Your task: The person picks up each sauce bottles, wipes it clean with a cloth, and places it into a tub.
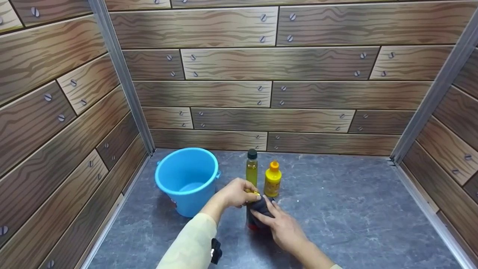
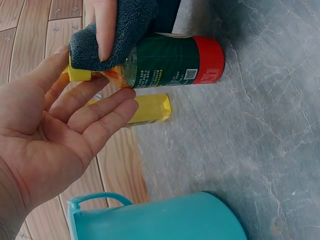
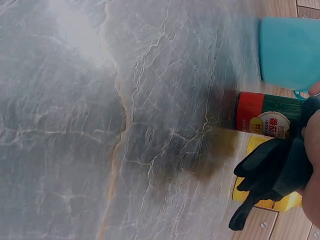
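A bottle with a dark green label and red base (image 2: 167, 60) stands on the grey marbled surface, mostly covered by the hands in the head view. My left hand (image 1: 237, 192) pinches its yellow cap (image 2: 79, 75) between thumb and index finger, the other fingers extended beside the neck. In my right hand (image 1: 285, 228) is a dark blue-grey cloth (image 2: 132, 30), held over the bottle's upper part. Loose ends of the cloth (image 3: 270, 170) hang beside the label in the right wrist view.
Left of the hands stands a blue bucket (image 1: 186, 175). Just behind them are a dark-capped bottle of yellow-green liquid (image 1: 252, 170) and a yellow squeeze bottle (image 1: 272, 183). Wood-patterned panels (image 1: 313, 119) wall the surface at the back and sides.
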`<state>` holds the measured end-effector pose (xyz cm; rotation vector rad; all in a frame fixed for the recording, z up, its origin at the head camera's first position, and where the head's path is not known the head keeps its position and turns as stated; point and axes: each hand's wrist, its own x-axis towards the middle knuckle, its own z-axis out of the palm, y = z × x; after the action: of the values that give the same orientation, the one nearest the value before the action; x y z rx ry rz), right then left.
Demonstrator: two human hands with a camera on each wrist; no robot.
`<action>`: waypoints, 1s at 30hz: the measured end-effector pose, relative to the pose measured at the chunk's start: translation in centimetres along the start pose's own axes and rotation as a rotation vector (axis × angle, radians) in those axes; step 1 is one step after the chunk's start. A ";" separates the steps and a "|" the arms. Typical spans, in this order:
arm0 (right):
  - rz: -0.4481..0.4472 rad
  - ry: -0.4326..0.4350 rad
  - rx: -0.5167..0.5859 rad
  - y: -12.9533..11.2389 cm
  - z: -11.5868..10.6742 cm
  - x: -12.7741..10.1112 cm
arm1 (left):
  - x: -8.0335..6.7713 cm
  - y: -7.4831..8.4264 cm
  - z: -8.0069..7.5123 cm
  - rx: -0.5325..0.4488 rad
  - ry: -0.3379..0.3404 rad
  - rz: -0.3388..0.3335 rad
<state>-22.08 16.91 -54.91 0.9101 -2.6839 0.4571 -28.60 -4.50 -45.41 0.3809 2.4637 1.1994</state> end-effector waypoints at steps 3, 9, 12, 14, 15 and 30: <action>-0.012 0.025 0.011 0.2 0.4 0.0 | 0.0 0.0 0.0 -0.003 0.003 0.005; -0.012 0.054 0.045 0.7 1.5 -0.3 | 0.0 0.0 0.0 0.001 0.004 0.016; -0.026 0.075 0.051 0.9 2.1 -0.5 | 0.0 0.0 0.0 0.006 0.008 0.009; -0.039 0.098 0.055 1.1 2.5 -0.7 | 0.0 -0.1 0.1 0.004 0.009 0.002; -0.046 0.109 0.054 1.1 2.8 -0.8 | 0.1 -0.1 0.1 0.004 0.008 0.005; -0.034 0.087 0.064 1.4 3.7 -1.4 | 0.3 -0.4 0.1 -0.007 0.007 -0.016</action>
<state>-22.46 17.37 -59.11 0.9301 -2.5849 0.5644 -28.82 -4.58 -45.82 0.3552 2.4633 1.2038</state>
